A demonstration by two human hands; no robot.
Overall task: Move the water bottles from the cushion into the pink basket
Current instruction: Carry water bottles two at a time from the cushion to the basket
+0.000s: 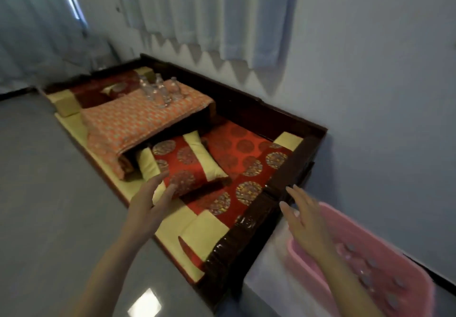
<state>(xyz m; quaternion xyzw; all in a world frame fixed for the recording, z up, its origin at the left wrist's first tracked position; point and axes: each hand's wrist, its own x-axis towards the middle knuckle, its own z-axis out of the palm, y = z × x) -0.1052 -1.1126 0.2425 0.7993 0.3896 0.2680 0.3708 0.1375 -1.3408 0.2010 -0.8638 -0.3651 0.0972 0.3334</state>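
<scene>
Both hands are hanging out in front of the person with nothing in them: the left hand [150, 205] is spreading its fingers wide over the near edge of a red pillow [187, 166], and the right hand [307, 218] is hovering, fingers straight and apart, over the near end of the pink basket [394, 250]. That basket is sitting on a pale tabletop [266, 279] just beside the end of a dark wooden daybed [246, 220].

Several round greyish shapes are showing inside the basket (bottle caps seen from above, quite possibly, though the blur is making it impossible to say for sure). If they are bottles, part of the job is looking done.

What is left is plain enough: a cluster of clear water bottles [159, 92] is standing upright, close together, on the orange patterned cushion [128, 119] at the far end of the daybed, well apart from the basket and from either hand. Their number is too blurred to count.

Judging by this, the person is looking free to fetch a bottle, with the whole length of the daybed lying between the hands and the bottles.
</scene>
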